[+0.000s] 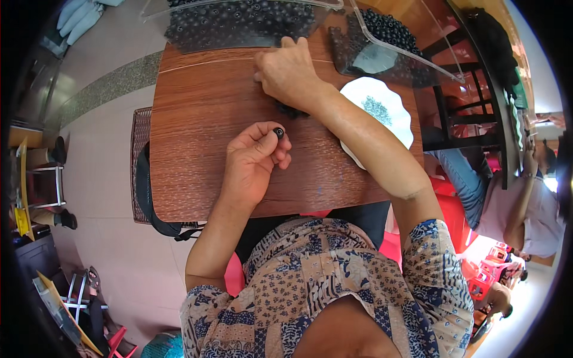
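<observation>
A small black bead point(279, 132) is pinched between the thumb and forefinger of my left hand point(255, 160), which rests on the brown wooden table point(191, 137). My right hand point(287, 73) lies further out on the table, fingers curled, near a thin pale thread point(203, 61) that runs across the wood. Under its wrist lies a little heap of black beads point(291, 111), partly hidden. Whether the right hand pinches the thread I cannot tell.
Two clear plastic trays point(239, 24) point(388, 36) hold several black beads at the table's far edge. A white scalloped plate point(382, 113) lies to the right. A black bag point(149, 203) hangs at the left edge. Another seated person point(513, 203) is at the right.
</observation>
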Demonstrator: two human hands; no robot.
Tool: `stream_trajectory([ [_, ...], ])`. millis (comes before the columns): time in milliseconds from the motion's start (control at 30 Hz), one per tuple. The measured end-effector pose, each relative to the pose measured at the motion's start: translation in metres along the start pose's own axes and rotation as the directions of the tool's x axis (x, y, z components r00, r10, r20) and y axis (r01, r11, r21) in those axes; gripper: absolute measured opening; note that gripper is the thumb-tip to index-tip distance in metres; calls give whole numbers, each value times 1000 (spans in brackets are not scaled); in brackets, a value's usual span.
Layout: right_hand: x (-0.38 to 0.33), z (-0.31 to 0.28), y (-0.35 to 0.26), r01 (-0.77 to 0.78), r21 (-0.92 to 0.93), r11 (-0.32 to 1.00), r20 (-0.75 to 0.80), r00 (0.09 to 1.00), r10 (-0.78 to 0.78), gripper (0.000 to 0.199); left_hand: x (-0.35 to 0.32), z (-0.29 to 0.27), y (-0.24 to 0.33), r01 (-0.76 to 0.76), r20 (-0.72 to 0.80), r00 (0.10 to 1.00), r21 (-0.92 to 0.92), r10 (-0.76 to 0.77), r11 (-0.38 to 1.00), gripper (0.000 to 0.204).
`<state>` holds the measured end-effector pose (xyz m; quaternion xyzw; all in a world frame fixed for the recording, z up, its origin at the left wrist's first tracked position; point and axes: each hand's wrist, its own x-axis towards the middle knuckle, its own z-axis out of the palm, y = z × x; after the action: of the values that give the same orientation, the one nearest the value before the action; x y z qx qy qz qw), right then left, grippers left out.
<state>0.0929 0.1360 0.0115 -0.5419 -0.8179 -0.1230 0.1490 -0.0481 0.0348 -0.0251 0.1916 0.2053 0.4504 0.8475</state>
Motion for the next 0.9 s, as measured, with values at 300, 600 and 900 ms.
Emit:
stream_trajectory([
  [300,6,7,-5,52,-21,998,188,981,-47,11,-3,-1,-1,-3,-13,1000,-27,2,1000,13],
  [600,-9,4,1,-51,345,937,111,994,14,7,-1,-1,-1,-7,-11,1000,-7,7,1000,13],
  [900,-69,-49,-4,-298,779,552,181,949,258,9,-2,0,-2,-6,23,1000,22,5,1000,14],
])
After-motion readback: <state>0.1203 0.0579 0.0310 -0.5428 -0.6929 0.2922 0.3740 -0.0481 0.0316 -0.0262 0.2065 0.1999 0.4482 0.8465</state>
